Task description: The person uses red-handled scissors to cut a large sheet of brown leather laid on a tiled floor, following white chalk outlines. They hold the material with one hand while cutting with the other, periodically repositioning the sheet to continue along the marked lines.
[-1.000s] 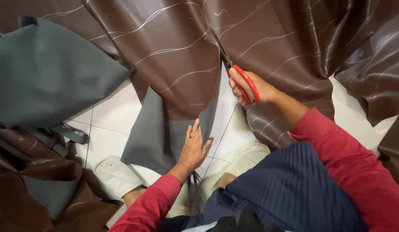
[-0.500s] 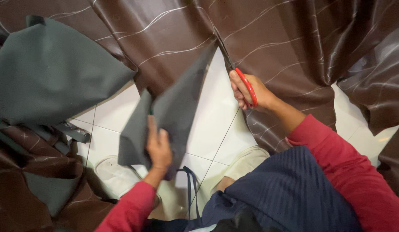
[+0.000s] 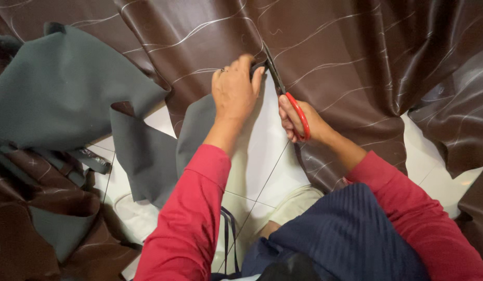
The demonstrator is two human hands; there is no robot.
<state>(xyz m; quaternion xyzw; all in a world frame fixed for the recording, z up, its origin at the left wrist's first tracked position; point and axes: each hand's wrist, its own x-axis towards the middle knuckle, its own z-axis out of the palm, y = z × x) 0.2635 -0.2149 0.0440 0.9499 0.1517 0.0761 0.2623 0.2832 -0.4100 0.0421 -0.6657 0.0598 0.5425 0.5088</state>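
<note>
The right hand (image 3: 304, 122) grips red-handled scissors (image 3: 288, 96) cutting the brown sheet (image 3: 345, 57) spread over the floor, while the left hand's (image 3: 233, 91) fingers pinch the cut edge beside the blades, risking a nick or wandering cut.

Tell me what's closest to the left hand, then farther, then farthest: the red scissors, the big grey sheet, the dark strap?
From the left hand:
1. Red scissors, just right of it.
2. Big grey sheet, off to the left.
3. Dark strap, lower left on the floor.

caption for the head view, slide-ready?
Right hand cuts brown faux-leather sheet with red-handled scissors while left hand grips the cut edge.
</note>
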